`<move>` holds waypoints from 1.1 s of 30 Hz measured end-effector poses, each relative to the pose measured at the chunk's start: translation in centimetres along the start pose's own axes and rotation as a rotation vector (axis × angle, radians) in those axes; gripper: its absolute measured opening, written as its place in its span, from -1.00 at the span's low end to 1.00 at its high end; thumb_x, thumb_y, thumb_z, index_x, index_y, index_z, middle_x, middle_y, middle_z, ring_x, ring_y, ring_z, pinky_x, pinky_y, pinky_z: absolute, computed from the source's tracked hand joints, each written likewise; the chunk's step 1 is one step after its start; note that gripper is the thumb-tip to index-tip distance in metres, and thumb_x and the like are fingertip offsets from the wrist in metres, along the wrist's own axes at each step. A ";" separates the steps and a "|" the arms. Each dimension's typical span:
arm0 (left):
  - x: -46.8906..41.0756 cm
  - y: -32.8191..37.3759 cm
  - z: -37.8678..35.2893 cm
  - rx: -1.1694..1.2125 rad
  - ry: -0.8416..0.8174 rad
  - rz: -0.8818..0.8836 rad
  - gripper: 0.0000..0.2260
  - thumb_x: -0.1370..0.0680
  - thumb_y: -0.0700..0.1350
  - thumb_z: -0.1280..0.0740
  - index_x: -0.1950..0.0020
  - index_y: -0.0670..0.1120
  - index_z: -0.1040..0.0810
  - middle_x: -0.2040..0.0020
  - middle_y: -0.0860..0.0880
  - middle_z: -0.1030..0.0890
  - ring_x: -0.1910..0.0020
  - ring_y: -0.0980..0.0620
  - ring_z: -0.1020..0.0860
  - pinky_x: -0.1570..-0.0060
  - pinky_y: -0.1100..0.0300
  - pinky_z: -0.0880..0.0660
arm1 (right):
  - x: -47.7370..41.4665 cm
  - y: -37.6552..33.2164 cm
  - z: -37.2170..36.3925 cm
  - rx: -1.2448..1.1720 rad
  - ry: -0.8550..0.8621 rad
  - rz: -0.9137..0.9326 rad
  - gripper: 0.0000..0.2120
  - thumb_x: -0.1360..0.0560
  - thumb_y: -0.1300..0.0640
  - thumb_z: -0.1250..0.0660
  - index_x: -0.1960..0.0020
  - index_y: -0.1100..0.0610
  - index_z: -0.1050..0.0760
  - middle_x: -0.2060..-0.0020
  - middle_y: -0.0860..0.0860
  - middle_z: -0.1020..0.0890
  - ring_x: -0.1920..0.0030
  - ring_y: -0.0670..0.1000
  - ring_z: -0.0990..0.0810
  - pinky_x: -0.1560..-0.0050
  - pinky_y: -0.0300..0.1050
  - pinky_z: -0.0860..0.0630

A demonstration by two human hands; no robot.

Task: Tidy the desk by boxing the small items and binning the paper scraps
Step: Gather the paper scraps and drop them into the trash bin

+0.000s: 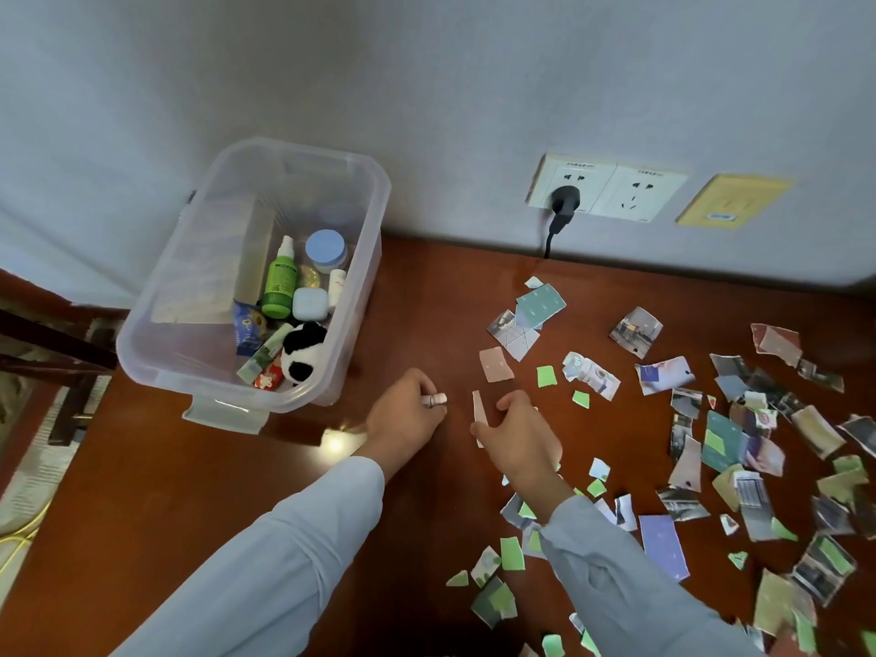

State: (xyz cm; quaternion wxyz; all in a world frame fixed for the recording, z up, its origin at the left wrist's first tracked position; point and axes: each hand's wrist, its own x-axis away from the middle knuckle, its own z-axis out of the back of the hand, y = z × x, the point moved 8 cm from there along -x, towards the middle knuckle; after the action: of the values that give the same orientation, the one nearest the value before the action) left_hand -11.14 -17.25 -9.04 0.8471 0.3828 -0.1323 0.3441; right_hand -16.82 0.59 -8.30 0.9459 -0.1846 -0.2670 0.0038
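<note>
A clear plastic box (365, 192) stands at the desk's back left, holding a green spray bottle (279, 284), a blue-lidded jar (325, 250), a panda toy (303, 353) and other small items. Just right of the box's front corner, my left hand (403, 417) is closed around a small white tube (437, 400) whose tip pokes out. My right hand (519, 436) pinches a pale pink paper scrap (479, 410) a little to the right. Several torn paper scraps (739, 448) cover the right half of the brown desk (189, 490).
A wall runs behind the desk with a double socket (630, 192), a black plug (565, 203) and cord in it, and a yellow plate (732, 201). Dark wooden chair parts (52, 353) and floor show at the far left, past the desk's edge.
</note>
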 end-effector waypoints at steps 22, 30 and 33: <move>-1.6 3.7 -2.0 0.750 -0.138 0.210 -0.86 -0.46 -0.20 -0.37 0.24 -0.02 -0.47 0.35 0.02 -0.43 0.40 0.09 -0.33 0.44 0.27 -0.23 | -1.3 0.0 1.7 -1.159 -0.201 -0.269 -0.81 -0.50 0.42 -0.20 0.21 0.20 -0.43 0.22 0.14 -0.64 0.35 0.05 -0.64 0.29 -0.09 -0.64; -3.2 6.8 -2.6 0.418 -0.123 0.083 -0.86 -0.54 -0.10 -0.18 0.21 -0.03 -0.41 0.20 -0.04 -0.54 0.22 0.02 -0.47 0.30 0.20 -0.34 | -3.7 0.9 4.3 -1.019 -0.122 -0.193 -0.67 -0.52 0.40 -0.12 -0.19 0.08 -0.37 0.23 0.12 -0.51 0.37 -0.01 -0.44 0.37 -0.16 -0.44; -3.5 7.5 -3.2 0.246 -0.156 0.002 -0.84 -0.49 0.11 -0.22 0.07 0.03 -0.40 0.12 0.04 -0.54 0.06 -0.01 -0.54 0.10 0.09 -0.45 | -4.2 1.4 4.2 -0.994 -0.121 -0.181 -0.65 -0.54 0.37 -0.07 -0.21 0.03 -0.36 0.28 0.09 -0.46 0.40 -0.04 -0.35 0.40 -0.17 -0.32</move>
State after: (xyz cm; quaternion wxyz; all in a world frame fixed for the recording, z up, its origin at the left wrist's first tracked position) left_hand -18.91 -13.01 -8.73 0.7804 0.5093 -0.1550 0.3278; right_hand -22.39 2.89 -7.57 0.7232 -0.5879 -0.3057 -0.1948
